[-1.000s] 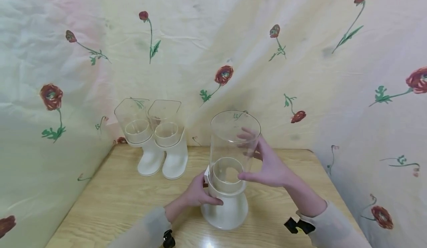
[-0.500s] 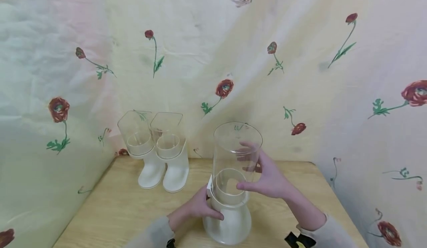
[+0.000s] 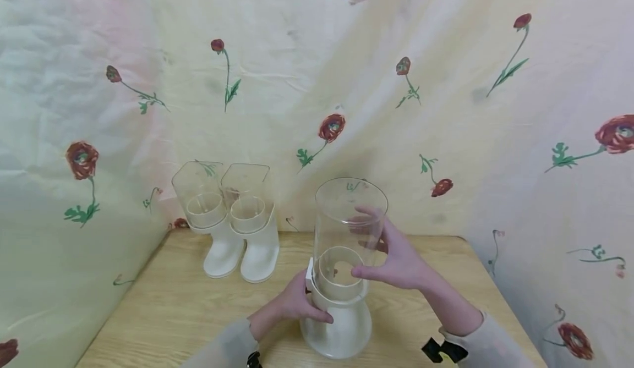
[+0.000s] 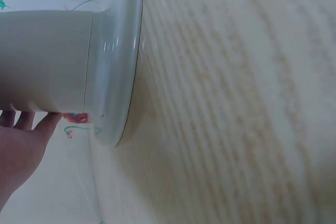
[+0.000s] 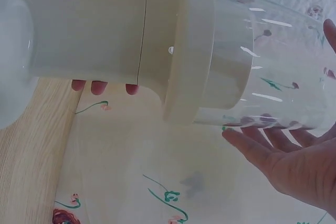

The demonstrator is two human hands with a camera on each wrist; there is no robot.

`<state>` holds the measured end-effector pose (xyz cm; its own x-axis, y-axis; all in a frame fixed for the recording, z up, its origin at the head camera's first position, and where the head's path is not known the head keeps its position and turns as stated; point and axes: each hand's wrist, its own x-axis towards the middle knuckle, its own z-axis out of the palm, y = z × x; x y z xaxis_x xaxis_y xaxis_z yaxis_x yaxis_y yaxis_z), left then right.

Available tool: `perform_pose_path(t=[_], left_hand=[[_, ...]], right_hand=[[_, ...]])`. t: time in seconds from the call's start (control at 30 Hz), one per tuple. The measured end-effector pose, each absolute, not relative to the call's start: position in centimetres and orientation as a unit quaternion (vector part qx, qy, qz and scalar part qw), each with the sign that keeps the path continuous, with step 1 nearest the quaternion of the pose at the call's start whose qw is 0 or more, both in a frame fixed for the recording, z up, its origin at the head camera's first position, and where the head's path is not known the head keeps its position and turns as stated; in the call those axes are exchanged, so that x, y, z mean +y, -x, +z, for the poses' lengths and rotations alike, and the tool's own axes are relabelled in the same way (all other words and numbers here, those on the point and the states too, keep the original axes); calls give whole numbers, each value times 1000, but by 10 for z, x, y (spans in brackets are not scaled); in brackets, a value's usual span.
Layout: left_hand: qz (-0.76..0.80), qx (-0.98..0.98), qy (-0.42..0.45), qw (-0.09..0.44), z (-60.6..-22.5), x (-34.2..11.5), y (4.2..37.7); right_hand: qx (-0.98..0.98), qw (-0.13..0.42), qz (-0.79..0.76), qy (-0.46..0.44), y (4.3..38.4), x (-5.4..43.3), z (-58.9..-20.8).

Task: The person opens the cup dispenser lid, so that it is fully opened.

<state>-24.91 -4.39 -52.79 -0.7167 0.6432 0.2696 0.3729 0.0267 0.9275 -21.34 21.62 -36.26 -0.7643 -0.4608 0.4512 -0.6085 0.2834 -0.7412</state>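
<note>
A dispenser with a white stand (image 3: 337,329) and a clear round container (image 3: 342,230) on top stands upright in the middle of the head view. My left hand (image 3: 294,302) grips the stand's column below the container, thumb in front. In the left wrist view, that hand's fingers (image 4: 47,124) touch the white column (image 4: 47,56). My right hand (image 3: 401,258) holds the container from the right, thumb in front and fingers behind. The right wrist view has the container (image 5: 283,77) seated in the stand's ring (image 5: 189,51).
Two similar dispensers stand side by side at the back left, one left (image 3: 221,252) and one right (image 3: 260,255), each with a squared clear container. All are on a wooden table (image 3: 173,302). Flower-printed cloth (image 3: 277,71) hangs behind and at the sides.
The scene sits lower in the head view than a second ago. Both hands keep their places on the dispenser, and it shows no clear movement on the table.
</note>
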Motion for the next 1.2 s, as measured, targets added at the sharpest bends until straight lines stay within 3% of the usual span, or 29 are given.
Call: perform_pose_path(t=[0.27,0.5,0.73,0.87,1.2], left_hand=[[605,724,-324,72,-532,-44,242],[606,714,-345,63,-531,-41,244],[599,725,-333,65,-523,-45,243],[597,729,-329,64,-523,-44,243],[601,723,-337,50,-526,-50,244]], right_hand=[[-782,87,506,-353,216,213,-359],[-772,150,498,-367,215,210,-306],[-847,113,369,-365,215,193,-260],[-854,94,385,-336,215,191,-259],[-842,109,415,-328,215,196,-266]])
